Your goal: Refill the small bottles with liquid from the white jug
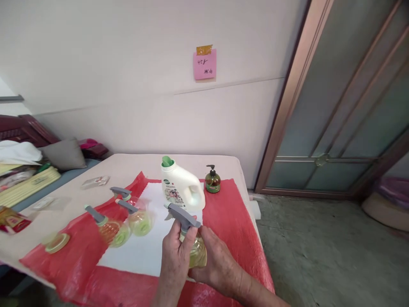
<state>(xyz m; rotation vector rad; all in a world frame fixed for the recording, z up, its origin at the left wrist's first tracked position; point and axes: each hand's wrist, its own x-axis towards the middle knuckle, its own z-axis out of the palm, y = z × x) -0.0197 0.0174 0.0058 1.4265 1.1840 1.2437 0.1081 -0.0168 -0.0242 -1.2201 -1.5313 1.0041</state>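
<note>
Between my hands is a clear spray bottle (197,252) with yellowish liquid and a grey trigger head (180,214). My left hand (177,247) has its fingers closed around the neck, just under the trigger head. My right hand (217,260) wraps the bottle's body from the right side. Behind it stands a white detergent jug (179,187) with its green spout uncapped. To the jug's right is a green pump bottle (212,181) with a black pump. Several other spray bottles (139,221) with grey heads stand to the left, slightly blurred.
A white sheet (143,251) lies over red plastic (228,221) on a pale table (223,161). On the left are a round green-rimmed lid-like item (57,243) and a clear packet (95,182). A pink note (205,66) is taped to the wall; a sliding door (319,128) stands right.
</note>
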